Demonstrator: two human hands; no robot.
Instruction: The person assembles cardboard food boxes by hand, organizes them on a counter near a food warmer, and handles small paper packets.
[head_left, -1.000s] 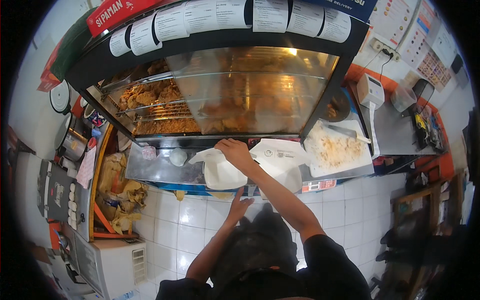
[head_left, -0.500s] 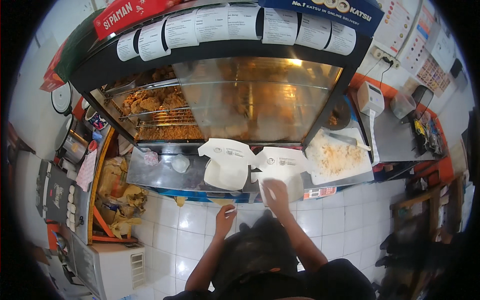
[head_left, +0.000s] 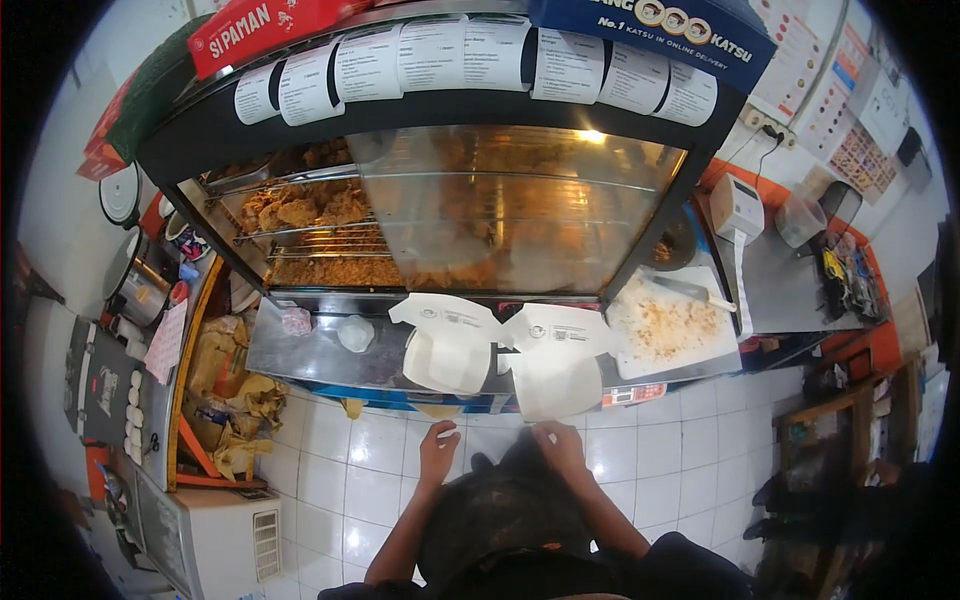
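The person's left hand (head_left: 437, 450) hangs over the tiled floor (head_left: 650, 450), just short of the counter (head_left: 280, 350), its fingers loosely bent with a gap to the thumb; I see nothing in its hold. The right hand (head_left: 562, 447) is level with it and a little apart, half curled too, fingers turned in toward the left one — no thing in its hold that I can make out. Right ahead of that hand stands the right box (head_left: 556, 385), white, lid raised and leaning away from the person; its near edge comes so close to the fingertips that I cannot tell whether they touch. The left box (head_left: 447, 365), white as well and just as open, is ahead of the left hand, further off, and the two boxes stand side by side. Ahead and to the left of the left hand lies a clear bag (head_left: 355, 333), with a small pink bundle (head_left: 295, 320) beyond it. Ahead and to the right of the right hand is a board (head_left: 630, 362) strewn with crumbs (head_left: 670, 330), a knife (head_left: 690, 292) lying across its far part. Past both boxes — straight ahead of both hands — rises the lit cabinet (head_left: 540, 210), fried chicken (head_left: 300, 210) on its racks.
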